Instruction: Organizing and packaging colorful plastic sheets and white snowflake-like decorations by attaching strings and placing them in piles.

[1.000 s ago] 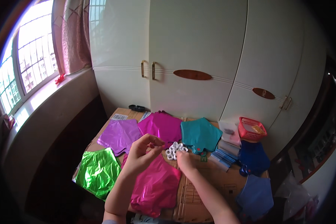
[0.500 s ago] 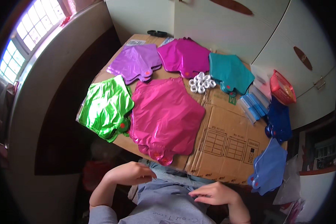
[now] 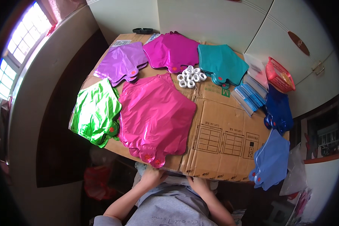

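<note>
My left hand [image 3: 154,176] and my right hand [image 3: 198,183] are at the near edge of the cardboard [image 3: 169,164], their fingers hidden beneath it. Closest to my left hand lies a big stack of pink flat foil pieces [image 3: 158,113], like uninflated balloons, with rounded red-dotted tabs at its near end. Similar stacks surround it: green [image 3: 96,113] at left, lilac [image 3: 122,62] and magenta [image 3: 171,52] behind, teal [image 3: 222,64] at far right. Dark blue [image 3: 279,111] and light blue [image 3: 271,160] stacks lie along the right side. A cluster of small white rings [image 3: 191,76] sits between magenta and teal.
Blue-and-white packs [image 3: 248,97] lie beside a red plastic basket [image 3: 280,75] at the right. White cabinets [image 3: 211,22] stand behind, with a black object [image 3: 143,31] at the cardboard's far edge. A curved wall and a window [image 3: 28,30] are on the left.
Both hands have moved from above my lap forward to the cardboard's near edge, and their fingers have gone out of sight. The view has shifted slightly; the foil stacks look undisturbed.
</note>
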The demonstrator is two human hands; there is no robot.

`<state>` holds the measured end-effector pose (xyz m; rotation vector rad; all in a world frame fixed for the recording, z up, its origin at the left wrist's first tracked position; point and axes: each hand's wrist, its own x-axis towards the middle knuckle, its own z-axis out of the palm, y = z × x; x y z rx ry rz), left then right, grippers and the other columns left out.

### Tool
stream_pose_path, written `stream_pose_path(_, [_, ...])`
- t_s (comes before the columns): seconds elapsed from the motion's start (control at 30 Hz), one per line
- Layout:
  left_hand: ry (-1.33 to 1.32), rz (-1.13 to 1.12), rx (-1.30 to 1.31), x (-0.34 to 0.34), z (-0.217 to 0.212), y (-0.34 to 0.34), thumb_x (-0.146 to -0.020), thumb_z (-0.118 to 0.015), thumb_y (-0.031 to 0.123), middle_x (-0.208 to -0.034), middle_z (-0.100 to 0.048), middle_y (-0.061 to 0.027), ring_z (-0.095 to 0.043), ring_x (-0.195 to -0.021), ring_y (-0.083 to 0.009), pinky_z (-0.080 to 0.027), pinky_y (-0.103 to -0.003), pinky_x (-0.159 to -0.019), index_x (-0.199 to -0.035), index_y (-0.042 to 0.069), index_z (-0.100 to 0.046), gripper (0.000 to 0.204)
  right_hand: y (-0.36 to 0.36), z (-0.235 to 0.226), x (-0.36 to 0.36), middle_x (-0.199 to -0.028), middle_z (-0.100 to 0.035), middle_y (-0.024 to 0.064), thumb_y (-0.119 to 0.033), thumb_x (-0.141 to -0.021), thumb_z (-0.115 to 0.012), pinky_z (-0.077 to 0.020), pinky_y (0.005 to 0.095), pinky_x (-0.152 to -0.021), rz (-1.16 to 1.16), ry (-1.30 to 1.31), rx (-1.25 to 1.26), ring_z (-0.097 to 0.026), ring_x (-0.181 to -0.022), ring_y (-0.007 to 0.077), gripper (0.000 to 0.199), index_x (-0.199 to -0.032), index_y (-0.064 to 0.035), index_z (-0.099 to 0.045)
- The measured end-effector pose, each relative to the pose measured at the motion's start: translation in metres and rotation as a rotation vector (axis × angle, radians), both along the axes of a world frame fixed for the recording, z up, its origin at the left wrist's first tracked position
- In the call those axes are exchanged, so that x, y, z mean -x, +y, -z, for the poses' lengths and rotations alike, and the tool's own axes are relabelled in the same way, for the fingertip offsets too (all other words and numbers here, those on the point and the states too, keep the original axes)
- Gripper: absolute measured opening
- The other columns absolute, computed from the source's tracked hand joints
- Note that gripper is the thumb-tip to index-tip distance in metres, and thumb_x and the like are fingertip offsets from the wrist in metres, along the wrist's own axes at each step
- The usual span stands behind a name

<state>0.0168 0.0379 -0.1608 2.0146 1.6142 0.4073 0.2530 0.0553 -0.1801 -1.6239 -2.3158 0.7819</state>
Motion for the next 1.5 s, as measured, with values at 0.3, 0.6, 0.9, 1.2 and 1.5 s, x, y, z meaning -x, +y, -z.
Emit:
stream_pose_path(0.3, [-0.423,-0.192,0.174,0.043,-0.022,-0.004,-0.078,-0.066,0.013,-0.093,-0.067,-0.0122,-0.064,-0.083,-0.0246,-0.048,-0.034,-0.071,-0.103,0.007,-0.065,0.026,0.003,0.007,0.006,-0.103,-0.060,0.0169,-0.032,-0.082,-0.061,-0.0441,0.0461,-0.081,-0.039,0.023,-0.130,-0.057,-0.095,0.0365,0.035,-0.107,-0.0069,-0.061])
stream_pose_path(0.6, [-0.600,-0.389,0.457,0.085,-0.012,-0.020,-0.086,-0.061,0.011,-0.080,-0.064,-0.0051,-0.060,-0.076,-0.0109,-0.047,-0.026,-0.069,-0.091,-0.003,-0.060,0.015,0.009,0.015,0.061,-0.092,-0.061,0.0101,-0.019,-0.083,-0.056,-0.0483,0.0405,-0.074,-0.339,0.218,-0.204,-0.061,-0.084,0.0296,0.024,-0.104,-0.0092,-0.059])
stream_pose_path(0.9, [-0.565,-0.415,0.448,0.087,0.000,-0.025,-0.084,-0.063,0.015,-0.076,-0.063,-0.0051,-0.057,-0.070,-0.0095,-0.046,-0.026,-0.063,-0.092,-0.001,-0.062,0.018,0.027,-0.008,0.103,-0.084,-0.066,0.0086,-0.020,-0.085,-0.061,-0.0494,0.0341,-0.060,-0.535,0.397,-0.238,-0.064,-0.071,0.0252,0.017,-0.100,-0.0137,-0.063])
stream_pose_path(1.2, [-0.758,-0.435,0.515,0.090,0.005,-0.028,-0.087,-0.060,0.011,-0.078,-0.059,-0.0003,-0.053,-0.070,-0.0058,-0.043,-0.022,-0.062,-0.093,-0.002,-0.058,0.015,0.019,-0.018,0.105,-0.089,-0.064,0.0132,-0.016,-0.088,-0.055,-0.0484,0.0353,-0.068,-0.468,0.409,-0.217,-0.062,-0.080,0.0293,0.014,-0.095,-0.0050,-0.060])
stream_pose_path(1.5, [-0.617,-0.271,0.492,0.113,0.008,-0.028,-0.087,-0.060,0.011,-0.075,-0.060,-0.0013,-0.053,-0.071,-0.0063,-0.045,-0.023,-0.064,-0.094,-0.001,-0.062,0.014,0.009,0.000,0.096,-0.073,-0.057,0.0052,-0.019,-0.089,-0.058,-0.0437,0.0261,-0.062,-0.191,0.788,0.158,-0.057,-0.069,0.0146,0.011,-0.090,-0.0076,-0.059])
